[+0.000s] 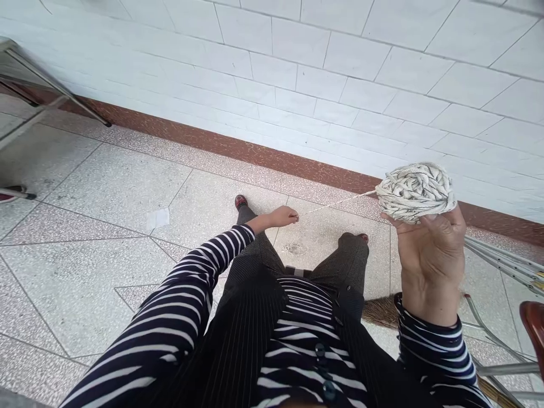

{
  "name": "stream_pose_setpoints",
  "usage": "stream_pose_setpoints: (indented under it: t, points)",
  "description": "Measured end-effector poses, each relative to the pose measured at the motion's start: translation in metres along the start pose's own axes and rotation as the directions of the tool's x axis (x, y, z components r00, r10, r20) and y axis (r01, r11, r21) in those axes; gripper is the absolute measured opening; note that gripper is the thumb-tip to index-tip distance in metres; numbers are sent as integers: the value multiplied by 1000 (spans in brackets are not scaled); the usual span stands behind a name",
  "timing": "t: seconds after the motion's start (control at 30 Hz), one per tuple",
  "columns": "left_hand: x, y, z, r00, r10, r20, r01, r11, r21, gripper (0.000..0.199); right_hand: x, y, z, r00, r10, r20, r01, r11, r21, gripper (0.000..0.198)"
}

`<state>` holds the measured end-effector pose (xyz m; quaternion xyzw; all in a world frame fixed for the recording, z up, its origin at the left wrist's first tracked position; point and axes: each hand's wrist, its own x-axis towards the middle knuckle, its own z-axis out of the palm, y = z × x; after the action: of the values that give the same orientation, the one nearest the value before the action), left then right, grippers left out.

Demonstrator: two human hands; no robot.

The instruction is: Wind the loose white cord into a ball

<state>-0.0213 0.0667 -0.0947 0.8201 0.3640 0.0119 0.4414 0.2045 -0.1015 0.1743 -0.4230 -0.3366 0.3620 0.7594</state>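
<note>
A thick ball of whitish cord (419,191) with dark flecks rests in my right hand (431,255), which is raised at the right with its fingers and thumb around the underside. One thin strand (335,204) leaves the ball's left side and runs slightly downward to my left hand (284,216). That hand is closed on the strand above my left leg, arm stretched forward. On the floor between my feet lies a small loose tangle of pale thread (294,248).
A tiled white wall (297,68) with a reddish-brown skirting (238,148) stands ahead. Metal-framed furniture (59,85) is at the far left. A white paper square (158,219) lies on the floor. A broom head (379,311) and a metal-legged chair (533,326) are at the right.
</note>
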Motion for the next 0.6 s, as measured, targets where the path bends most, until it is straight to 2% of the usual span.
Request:
stream_pose_setpoints:
  t: [0.13,0.4,0.5,0.6]
  points:
    - [4,-4,-3,998,-9,-60,9,1000,-2,22,-3,-1,6,999,-25,36,26,999,-19,34]
    - [34,5,8,990,-57,-131,63,997,45,29,-10,-15,19,993,-72,96,77,996,-48,27]
    - [34,14,15,991,-57,-118,62,997,40,31,-9,-15,18,992,-69,110,74,996,-50,35]
    - [28,36,23,995,4,-100,-9,999,-41,33,-7,-9,15,995,-33,96,38,998,-44,40]
